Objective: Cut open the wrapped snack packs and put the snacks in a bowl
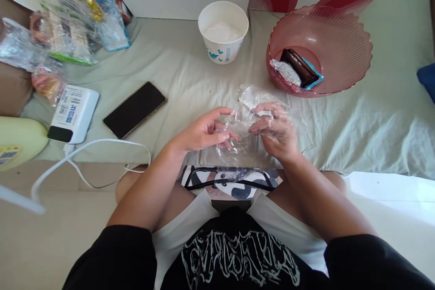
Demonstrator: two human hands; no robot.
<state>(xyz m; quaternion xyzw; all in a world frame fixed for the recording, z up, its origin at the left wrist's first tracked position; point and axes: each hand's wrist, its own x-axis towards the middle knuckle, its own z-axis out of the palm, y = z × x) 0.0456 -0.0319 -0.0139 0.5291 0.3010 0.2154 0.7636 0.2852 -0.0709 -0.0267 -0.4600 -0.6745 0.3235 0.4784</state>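
Crinkled clear plastic film (241,123) is bunched between my two hands, over a pale green sheet (183,72). My left hand (203,129) meets its left side, thumb and forefinger apart; my right hand (279,132) curls with film across its fingers. Whether either pinches it, I cannot tell. I seem to be spreading or sorting the film; so thin a thing calls for light fingertips. Beyond stand a white paper cup (222,52) and, rightward, a pink bowl (351,52).
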